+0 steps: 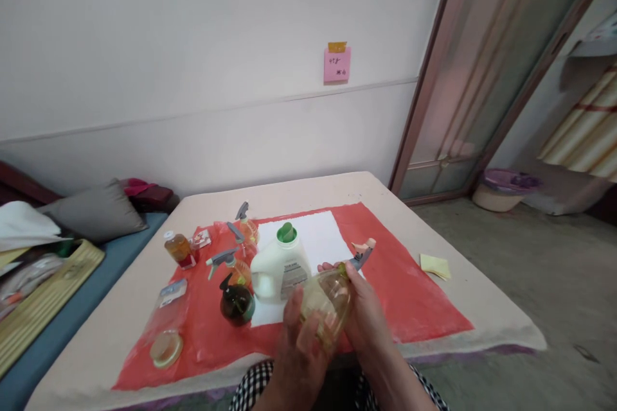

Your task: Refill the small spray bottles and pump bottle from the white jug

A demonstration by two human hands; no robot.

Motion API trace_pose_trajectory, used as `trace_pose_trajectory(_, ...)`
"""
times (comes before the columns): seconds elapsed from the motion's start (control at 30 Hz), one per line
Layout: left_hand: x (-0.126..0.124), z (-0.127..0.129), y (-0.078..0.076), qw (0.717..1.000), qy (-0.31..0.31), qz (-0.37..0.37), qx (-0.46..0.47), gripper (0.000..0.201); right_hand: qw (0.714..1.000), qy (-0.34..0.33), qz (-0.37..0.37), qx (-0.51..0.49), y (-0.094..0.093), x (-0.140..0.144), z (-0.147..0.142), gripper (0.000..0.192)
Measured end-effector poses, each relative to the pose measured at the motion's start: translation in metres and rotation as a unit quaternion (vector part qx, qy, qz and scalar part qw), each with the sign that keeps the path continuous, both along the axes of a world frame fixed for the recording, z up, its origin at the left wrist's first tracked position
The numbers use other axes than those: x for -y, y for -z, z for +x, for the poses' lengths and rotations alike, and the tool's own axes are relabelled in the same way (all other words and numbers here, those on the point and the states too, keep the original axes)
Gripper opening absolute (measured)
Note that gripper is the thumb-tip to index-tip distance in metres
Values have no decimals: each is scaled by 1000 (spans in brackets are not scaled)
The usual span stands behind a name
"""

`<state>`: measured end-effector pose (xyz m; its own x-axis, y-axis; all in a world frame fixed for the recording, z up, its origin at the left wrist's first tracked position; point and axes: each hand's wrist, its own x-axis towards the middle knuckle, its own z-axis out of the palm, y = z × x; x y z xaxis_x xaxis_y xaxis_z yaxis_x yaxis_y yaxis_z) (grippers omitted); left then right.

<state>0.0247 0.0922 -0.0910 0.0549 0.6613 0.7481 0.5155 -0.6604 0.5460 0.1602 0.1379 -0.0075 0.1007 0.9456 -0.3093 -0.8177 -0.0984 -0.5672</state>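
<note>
A: Clear yellowish plastic spray bottle (326, 302), tilted, held low at the near middle of the table, above the near edge of the red cloth. Left hand (299, 343) wrapped around its lower body, fingers curled tight. Right hand (362, 308) closed around the neck, just under the grey and peach trigger head (362, 254).

B: Trigger head seated on the neck, or apart?

A: Sitting on the neck; cannot tell whether screwed home. Judged as mid-way: bottle lifted and gripped by both hands, head not plainly tightened.

B: And the rest?

A: Standing on the red plastic sheet (409, 295): white plastic jug with green cap (278, 264) just left of the held bottle, dark round pump bottle (236, 302) near it, 3 small orange spray bottles with grey triggers (230, 264) further left and far, small amber bottle with white cap (178, 248) at far left. Flat round lid (166, 348) lying at the near left.

B: Room to move?

A: Open cloth to the right, up to the yellow sticky notes (435, 265) near the right table edge. Left side crowded, jug almost touching the bottle. Near edge of the beige table (506, 324) right below the wrists.
</note>
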Motion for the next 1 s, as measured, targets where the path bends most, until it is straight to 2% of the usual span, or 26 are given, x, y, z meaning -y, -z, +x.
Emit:
trace_pose_trajectory(0.07, 9, 4, -7, 996, 82, -25, 10, 67, 1000, 21, -8, 10, 4, 0, 5, 34)
trace_pose_trajectory(0.13, 17, 10, -15, 982, 128, -101, 93, 59, 1000, 25, -2, 16, 8, 2, 9, 34)
trace_pose_trajectory(0.23, 25, 18, -20, 933, 130, -220, 254, 53, 1000, 4, 23, 19, 12, 6, 14, 33)
trace_pose_trajectory(0.3, 25, 20, -19, 918, 120, -248, 286, 63, 999, -9, 33, 24, 13, 8, 16, 30)
trace_pose_trajectory(0.33, 25, 19, -17, 924, 110, -245, 274, 68, 999, -14, 35, 28, 13, 9, 17, 29)
trace_pose_trajectory(0.4, 22, 14, -11, 952, 84, -207, 207, 74, 999, -20, 30, 35, 14, 10, 18, 28)
trace_pose_trajectory(0.5, 17, 4, -3, 992, 70, -91, 56, 81, 999, -6, 22, 32, 15, 13, 16, 27)
trace_pose_trajectory(0.57, 14, 0, 1, 997, 69, -19, -38, 83, 999, 4, 18, 35, 16, 16, 15, 28)
trace_pose_trajectory(0.63, 12, -1, 4, 992, 66, 21, -102, 83, 999, 0, 0, 49, 19, 19, 13, 31)
trace_pose_trajectory(0.73, 12, 3, 4, 987, 61, 46, -139, 81, 995, 3, -26, 101, 27, 22, 12, 39)
trace_pose_trajectory(0.83, 13, 7, 0, 984, 72, 33, -160, 75, 991, 22, -26, 127, 39, 19, 14, 41)
trace_pose_trajectory(0.87, 12, 7, -3, 982, 81, 24, -170, 77, 992, 28, -29, 121, 43, 17, 16, 40)
trace_pose_trajectory(0.93, 8, 1, -10, 980, 91, 11, -178, 94, 993, 45, -43, 97, 52, 9, 23, 39)
trace_pose_trajectory(1.0, -4, -11, -20, 987, 58, 1, -151, 101, 993, 67, -61, 69, 59, 1, 32, 38)
